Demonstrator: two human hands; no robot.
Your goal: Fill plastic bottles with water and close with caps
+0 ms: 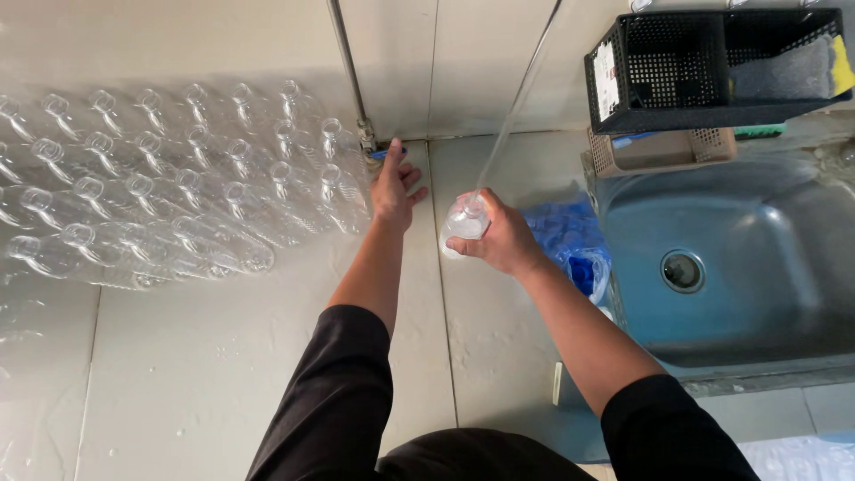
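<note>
One clear bottle (465, 223) sits gripped in the right hand (503, 239), a thin hose (517, 98) at its mouth. Left hand (394, 187) grips a blue tap handle (388, 153). Light, squashy, probably wet and slippery; best held round its middle.

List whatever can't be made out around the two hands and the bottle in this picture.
- Head view: the blue valve handle is mostly covered by the left hand.
- The clear bottle is half wrapped by the right hand; its fill level is unreadable.
- The thin clear hose runs off the top edge; its source is cut off.
- The bag of blue caps is partly behind the right forearm.
</note>
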